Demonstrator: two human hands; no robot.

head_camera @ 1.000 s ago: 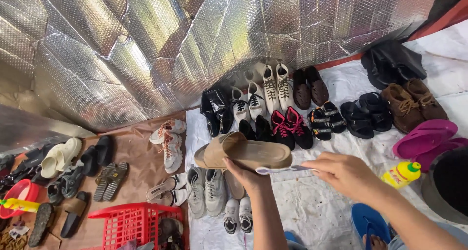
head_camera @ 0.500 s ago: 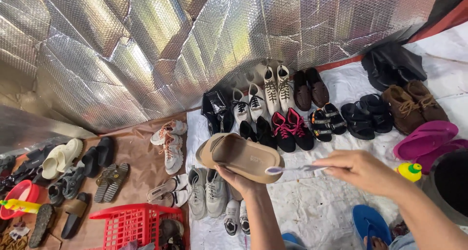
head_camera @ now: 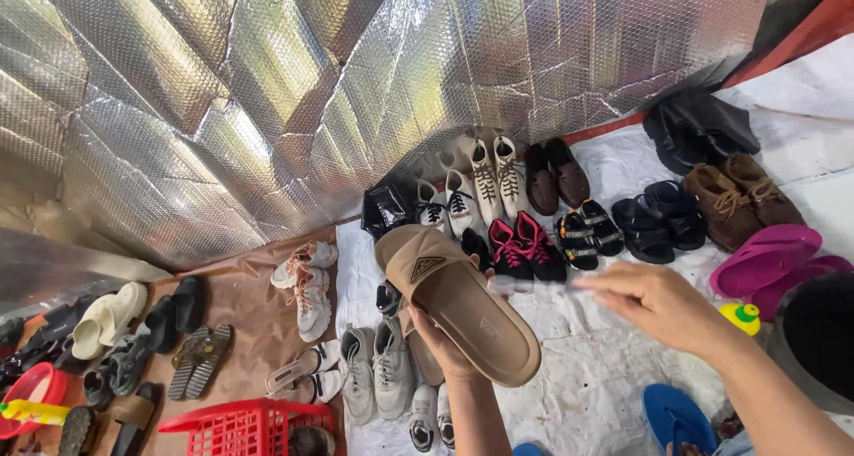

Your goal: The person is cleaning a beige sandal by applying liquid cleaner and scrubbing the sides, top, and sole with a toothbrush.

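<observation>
Tilted further since a moment ago, the tan slide sandal (head_camera: 458, 300) now shows its footbed and strap to the camera, cupped from beneath by the left hand (head_camera: 445, 354), whose fingers grasp it. Just right of the sandal, the right hand (head_camera: 658, 305) pinches a thin, blurred white tool (head_camera: 534, 284), its tip close to the sandal's edge. Beyond both hands lie black-and-pink sneakers (head_camera: 520, 247) on a white sheet (head_camera: 605, 385); a red basket (head_camera: 236, 425) sits far left of them.
</observation>
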